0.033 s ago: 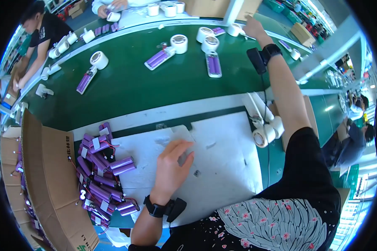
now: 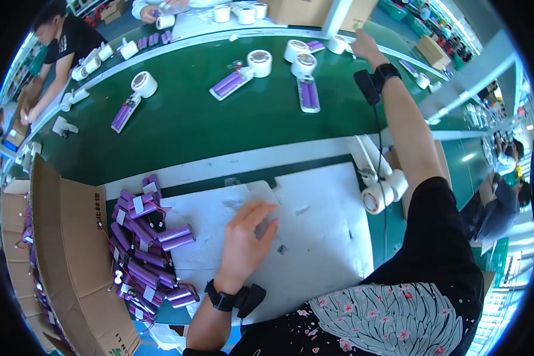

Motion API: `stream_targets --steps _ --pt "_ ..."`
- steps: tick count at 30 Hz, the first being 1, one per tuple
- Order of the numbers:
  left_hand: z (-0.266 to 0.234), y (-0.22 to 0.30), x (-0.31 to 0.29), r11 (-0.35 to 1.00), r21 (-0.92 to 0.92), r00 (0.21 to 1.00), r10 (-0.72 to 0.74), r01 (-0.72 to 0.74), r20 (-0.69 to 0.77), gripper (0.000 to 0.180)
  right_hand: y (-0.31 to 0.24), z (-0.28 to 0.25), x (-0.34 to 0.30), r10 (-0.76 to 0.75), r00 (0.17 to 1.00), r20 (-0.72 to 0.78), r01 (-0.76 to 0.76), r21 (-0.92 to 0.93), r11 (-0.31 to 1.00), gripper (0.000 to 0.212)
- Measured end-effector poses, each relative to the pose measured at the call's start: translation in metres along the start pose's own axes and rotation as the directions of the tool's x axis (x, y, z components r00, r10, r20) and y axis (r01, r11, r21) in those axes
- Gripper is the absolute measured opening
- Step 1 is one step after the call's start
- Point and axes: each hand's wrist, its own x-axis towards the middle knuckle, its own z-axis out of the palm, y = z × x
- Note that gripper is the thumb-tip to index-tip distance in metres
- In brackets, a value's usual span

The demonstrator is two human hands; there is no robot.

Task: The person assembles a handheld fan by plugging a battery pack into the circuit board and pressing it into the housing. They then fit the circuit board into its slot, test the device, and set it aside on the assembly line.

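My left hand [image 2: 246, 237] lies on a white sheet [image 2: 320, 237] on the bench, fingers loosely apart and holding nothing. A heap of purple battery packs [image 2: 142, 249] with red wires lies just to its left. My right hand [image 2: 365, 44] is stretched far across the green conveyor belt [image 2: 219, 124]. Its fingertips are at a white tape roll [image 2: 338, 43], and I cannot tell whether they grip it. Both wrists wear black bands with a small black device.
Several purple packs [image 2: 228, 83] and white tape rolls [image 2: 260, 62] lie along the belt. An open cardboard box [image 2: 71, 249] stands at the left. Tape rolls [image 2: 385, 190] hang at the bench's right. Another person [image 2: 65, 44] works at the far left, others at the right.
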Motion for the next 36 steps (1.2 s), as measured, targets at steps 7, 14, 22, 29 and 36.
stream_targets --steps 7,14,22,29,36 --pt "-0.004 -0.004 0.003 0.996 -0.039 0.995 -0.081 0.084 0.063 0.025 0.126 0.114 0.074 0.064 0.988 0.143 -0.082 0.128 0.988 0.045" --pt "-0.005 -0.002 0.004 0.995 0.015 0.994 -0.101 0.1 0.037 0.024 0.06 0.091 0.025 0.318 0.945 0.078 -0.292 -0.237 0.927 0.043" --pt "0.003 -0.01 0.003 0.996 -0.082 1.0 0.019 -0.018 0.013 0.018 0.021 0.022 0.0 -0.142 0.965 0.222 0.202 -0.28 0.938 0.033" --pt "0.008 -0.018 -0.005 0.988 -0.05 0.989 0.144 -0.146 -0.044 0.017 -0.084 -0.063 -0.143 -0.28 0.871 0.405 0.382 -0.198 0.903 0.027" --pt "0.011 -0.016 -0.004 0.986 -0.093 0.983 0.128 -0.141 -0.135 0.024 -0.141 -0.113 -0.285 -0.587 0.741 0.327 0.551 0.204 0.809 0.017"
